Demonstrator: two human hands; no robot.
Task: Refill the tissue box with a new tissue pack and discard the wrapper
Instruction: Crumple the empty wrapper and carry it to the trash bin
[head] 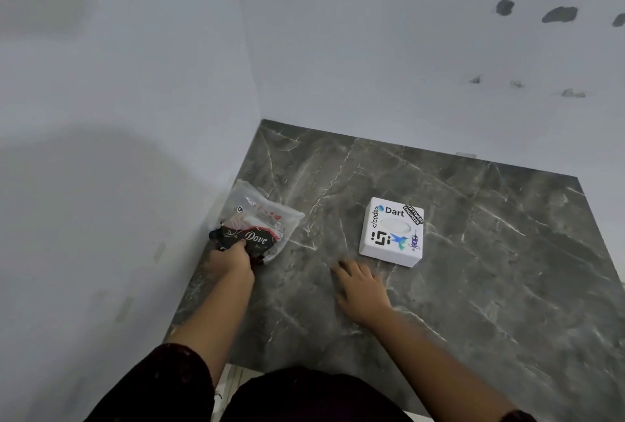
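Left hand (233, 261), at about 9 o'clock on the dark marbled worktop (473, 252), rests its fingers on the near edge of a plastic pack (260, 222) — clear film with a dark "Dove" panel and red print. Whether the fingers pinch the film or only press on it cannot be told from this view. The pack lies flat against the pale wall (118, 151), close to the corner; whether it holds tissues or is already the spent wrapper is not clear either.

Right hand (363, 288), near the centre of the worktop, lies palm down with fingers spread and grips nothing. Just beyond it, towards 1 o'clock, stands the tissue box (392, 232) — white, squarish, covered in stickers, its oval slot facing up. Box and pack are well apart.

Handling, as a judgement: the pack is likely light and soft, its film slippery and prone to crumple, so a pinch on a sealed edge or a full grasp across the width should hold better than fingertips on the flat face. The box appears stiff but light, and may slide on the polished stone if pushed from one side; steadying it by two opposite walls seems wise while it is opened.
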